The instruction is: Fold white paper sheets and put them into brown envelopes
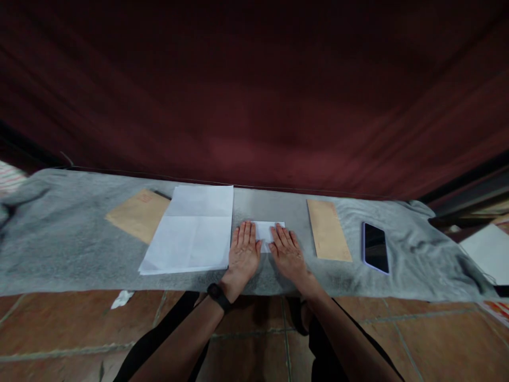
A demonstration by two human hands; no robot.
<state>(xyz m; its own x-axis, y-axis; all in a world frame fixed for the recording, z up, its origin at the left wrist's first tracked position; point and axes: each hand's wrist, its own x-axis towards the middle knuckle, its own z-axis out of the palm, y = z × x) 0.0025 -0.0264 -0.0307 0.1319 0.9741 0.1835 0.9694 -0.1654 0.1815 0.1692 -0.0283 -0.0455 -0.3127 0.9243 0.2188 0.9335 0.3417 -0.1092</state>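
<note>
In the head view, a small folded white paper (265, 232) was laid on the grey cloth-covered tabletop (67, 246), right in the middle, where it could be reached well from both sides. Its left end was covered by the left grip (244, 253), which was set down flat, with the fingers straight and close together. Its right end was covered by the right grip (287, 254), which was also flat, with the fingers a little spread. Nothing was seen to be pinched. It seemed that the paper was pressed from both ends so that it would be held still and its folds would be kept flat. The middle of the paper was left bare between the two thumbs. A black watch (218, 295) was worn on the left wrist. Just to the left, big white sheets (199, 212) were stacked, perhaps so that they could be reached fast; creases were seen in the top one. Part of a brown envelope (137, 215) was hidden under their left edge. To the right, a second envelope (328, 231) was placed near the right grip but not touched, maybe to be kept out of the way. Past it, a phone (376, 246) was laid with its dark screen up, well apart from the small paper.
</note>
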